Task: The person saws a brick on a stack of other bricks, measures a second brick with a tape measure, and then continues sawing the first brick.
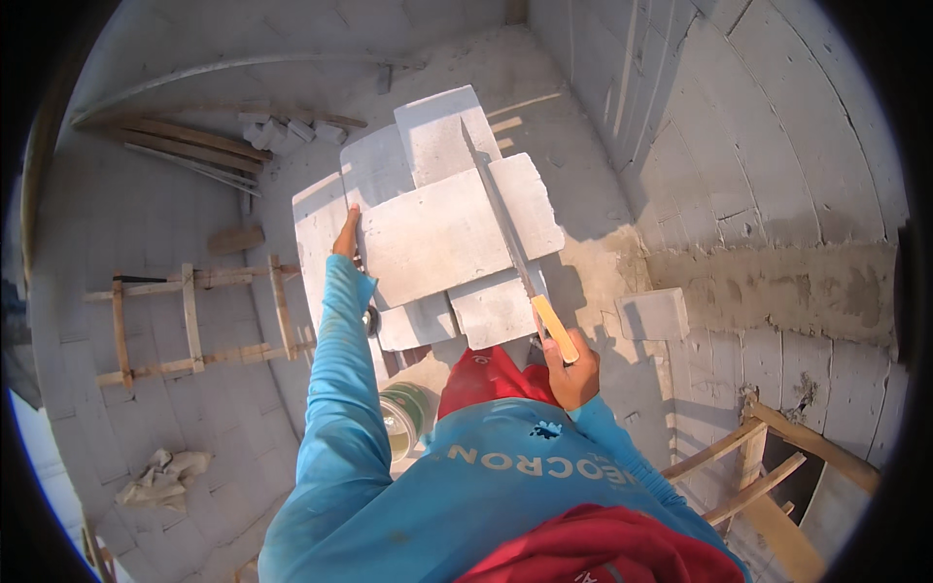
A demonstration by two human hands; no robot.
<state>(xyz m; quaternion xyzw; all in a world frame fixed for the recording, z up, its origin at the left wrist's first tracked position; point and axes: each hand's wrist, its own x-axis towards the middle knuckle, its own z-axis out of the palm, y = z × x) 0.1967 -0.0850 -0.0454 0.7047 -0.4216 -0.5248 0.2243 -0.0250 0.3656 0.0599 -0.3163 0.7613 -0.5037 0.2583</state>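
Observation:
A pale aerated concrete block [428, 238] lies across a stack of similar blocks in front of me. My left hand [347, 233] presses and grips its left end, with part of the fingers hidden behind the edge. In my right hand [575, 375] is the yellow handle of a handsaw [552, 328], the fingers closed round it. The long blade runs away from me across the block, near its right end. To the right of the blade shows the block's shorter end [527, 206]. More blocks [442, 126] lie beneath and beyond.
A bucket [400, 420] stands by my legs, left of them. Wooden ladder-like framing [190, 316] is at the left, with planks [190, 146] and block scraps [292, 131] farther off. Block walls [758, 117] rise at the right, above a loose block [653, 315] and timber framing [748, 457].

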